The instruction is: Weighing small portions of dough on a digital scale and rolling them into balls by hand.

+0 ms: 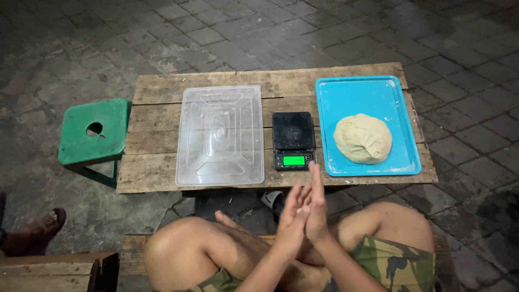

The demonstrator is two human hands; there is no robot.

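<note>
Closest to the camera, above the bare knees and the camouflage-pattern shorts [397, 265] of the seated person, the left hand [292, 221] and the right hand [316, 208] are pressed together palm to palm, with fingers stretched flat and pointing away from the body; they hold nothing and touch only each other. Because the palms are closed against each other, I cannot tell if something small is between them. Just beyond the fingertips stands the low table of rough wooden planks [157, 173]. On its near middle sits the small black digital kitchen scale with a lit green display [293, 139], nearest to the hands but not touched. At the right of the scale lies the turquoise rectangular plastic tray [346, 97], and the round pale lump of dough [363, 138] rests on it, well apart from both hands. At the left of the scale lies the clear rectangular plastic lid or box, turned flat [219, 135]; which of the two it is, is hard to make out. Beside the left end of the table stands the green square plastic stool with a round hole [94, 132]. A dark object under the table edge [273, 201] is half hidden. At the left border, a foot in a brown sandal [38, 230] of another person is cut off.
</note>
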